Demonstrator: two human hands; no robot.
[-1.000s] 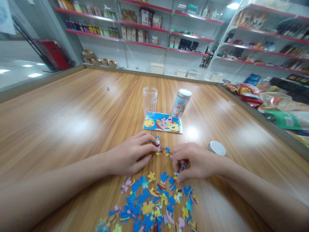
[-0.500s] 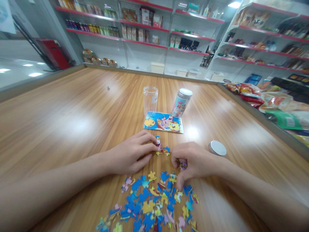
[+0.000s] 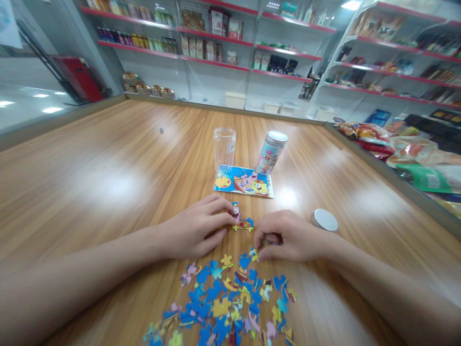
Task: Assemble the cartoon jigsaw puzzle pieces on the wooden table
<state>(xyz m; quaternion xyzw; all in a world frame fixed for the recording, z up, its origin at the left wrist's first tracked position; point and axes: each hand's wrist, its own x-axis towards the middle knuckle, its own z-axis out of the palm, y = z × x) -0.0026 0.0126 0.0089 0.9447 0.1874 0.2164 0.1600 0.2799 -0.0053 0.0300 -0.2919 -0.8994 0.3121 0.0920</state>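
- Head view: just your side of the rectangular, blue printed card (image 3: pixel 245 182), your left hand (image 3: pixel 198 226) has bent, parted fingers touching small, colourful, seemingly joined puzzle pieces (image 3: pixel 247 224); pressing unevenly could split them.
- Right of those, your right hand (image 3: pixel 286 235) curls at a yellow-and-white puzzle piece (image 3: pixel 254 254); I cannot tell whether it's gripped.
- Farther from the card lies a loose multicoloured pile (image 3: pixel 220 307); a low-sweeping wrist could scatter it.

No wording or number can be read. Blurred marks stand on the small white label (image 3: pixel 231 146) of the clear cylindrical plastic jar (image 3: pixel 222 150), the pastel cylindrical can with silver lid (image 3: pixel 271 154), and the right edge of the rectangular blue cartoon card (image 3: pixel 245 181).
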